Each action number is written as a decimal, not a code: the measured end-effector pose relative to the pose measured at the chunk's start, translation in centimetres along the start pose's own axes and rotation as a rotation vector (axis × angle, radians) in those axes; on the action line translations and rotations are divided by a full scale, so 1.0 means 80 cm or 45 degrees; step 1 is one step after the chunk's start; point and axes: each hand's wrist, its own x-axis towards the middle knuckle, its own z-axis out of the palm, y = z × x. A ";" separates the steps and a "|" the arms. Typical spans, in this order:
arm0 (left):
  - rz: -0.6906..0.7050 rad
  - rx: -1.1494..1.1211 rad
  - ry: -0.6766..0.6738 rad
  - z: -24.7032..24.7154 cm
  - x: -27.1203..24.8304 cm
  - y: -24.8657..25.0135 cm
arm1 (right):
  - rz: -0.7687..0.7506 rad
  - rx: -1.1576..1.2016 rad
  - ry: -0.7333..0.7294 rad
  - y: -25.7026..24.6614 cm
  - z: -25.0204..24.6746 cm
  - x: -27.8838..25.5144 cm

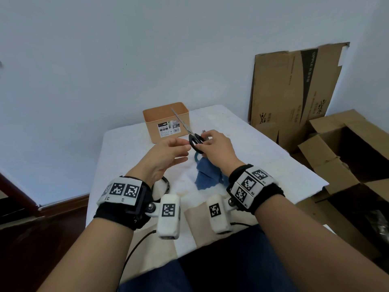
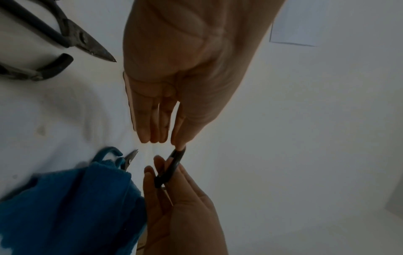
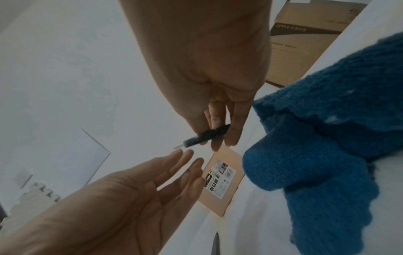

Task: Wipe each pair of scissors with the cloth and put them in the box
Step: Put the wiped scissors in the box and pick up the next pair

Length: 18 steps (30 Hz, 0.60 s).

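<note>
Right hand (image 1: 216,147) fingers clamped black-handled scissors (image 1: 190,133), blades angled over box (image 1: 166,114) front rim; left hand (image 1: 168,152) just beside, fingers straight, apart; blue cloth (image 1: 207,175) nearer than box.

At the right of your head view, a flattened cardboard sheet (image 1: 294,87) leans against the wall. Below it sits an open carton (image 1: 345,157).

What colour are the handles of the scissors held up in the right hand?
Black handles on the scissors, pinched by the right hand; clearest in the head view.
</note>
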 end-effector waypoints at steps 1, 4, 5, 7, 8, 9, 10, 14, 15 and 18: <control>0.004 -0.009 0.042 -0.002 0.004 0.001 | -0.002 0.023 0.017 -0.002 0.001 0.004; 0.004 -0.003 0.167 -0.015 0.018 0.000 | -0.027 0.055 0.083 -0.013 0.003 0.020; 0.001 0.010 0.198 -0.021 0.023 0.001 | -0.051 0.045 0.103 -0.018 0.003 0.028; 0.008 0.076 0.249 -0.037 0.034 0.005 | -0.105 -0.008 0.125 -0.028 0.004 0.046; 0.018 0.120 0.275 -0.046 0.040 0.008 | -0.130 -0.035 0.128 -0.034 0.004 0.054; 0.030 0.160 0.304 -0.055 0.046 0.012 | -0.151 -0.060 0.120 -0.041 0.005 0.062; 0.043 0.187 0.334 -0.064 0.053 0.016 | -0.168 -0.089 0.112 -0.047 0.008 0.072; 0.084 0.276 0.456 -0.098 0.079 0.033 | -0.246 -0.356 0.156 -0.073 0.024 0.113; 0.085 0.293 0.481 -0.106 0.086 0.036 | -0.270 -0.438 0.141 -0.080 0.026 0.123; 0.088 0.363 0.552 -0.126 0.104 0.042 | -0.341 -0.649 0.070 -0.091 0.032 0.159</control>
